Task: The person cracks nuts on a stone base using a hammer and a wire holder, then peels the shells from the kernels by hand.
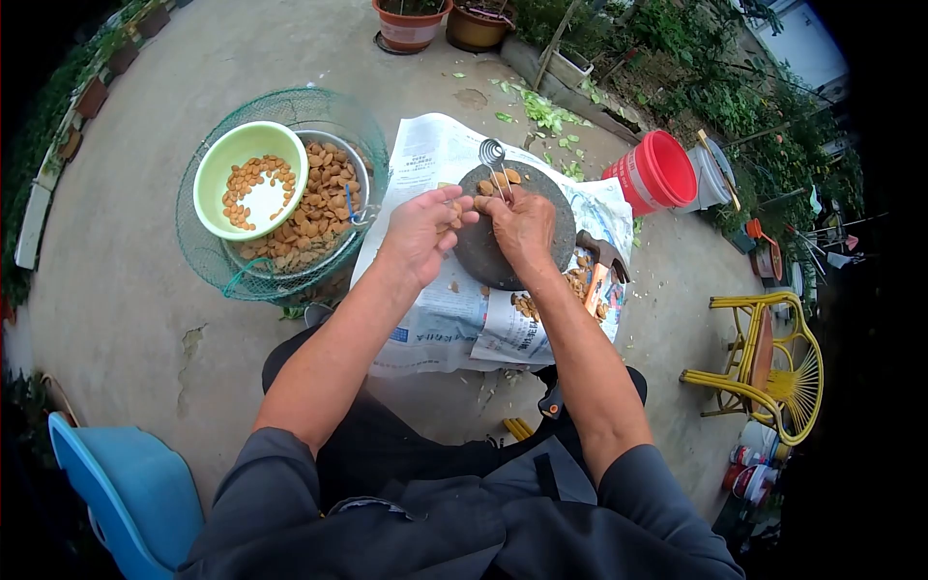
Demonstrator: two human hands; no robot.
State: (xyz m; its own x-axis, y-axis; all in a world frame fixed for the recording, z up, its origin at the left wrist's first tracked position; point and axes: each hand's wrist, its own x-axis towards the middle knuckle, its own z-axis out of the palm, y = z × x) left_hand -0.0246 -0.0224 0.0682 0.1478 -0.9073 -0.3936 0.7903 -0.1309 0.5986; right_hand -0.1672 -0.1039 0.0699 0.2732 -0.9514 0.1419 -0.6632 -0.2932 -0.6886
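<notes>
My left hand (416, 232) is palm up with its fingers curled around a few brown almond-shaped nuts (454, 215). Beside it, fingertips nearly meeting, my right hand (527, 227) grips a metal tool with a coiled wire head (491, 152) pointing away from me; its lower end is hidden in the fingers. Both hands are over a round dark stone slab (488, 256), where more nuts (511, 178) lie near the far edge. A hammer (600, 271) rests right of the slab, among broken shells (578, 282). Newspaper (425, 333) lies underneath.
At the left, a light green bowl (206, 208) of shelled kernels sits on a metal basin (362, 174) full of nuts, inside a green mesh basket (188, 242). A red bucket (650, 174) stands at right, a yellow chair (764, 362) beyond, a blue chair (130, 493) lower left.
</notes>
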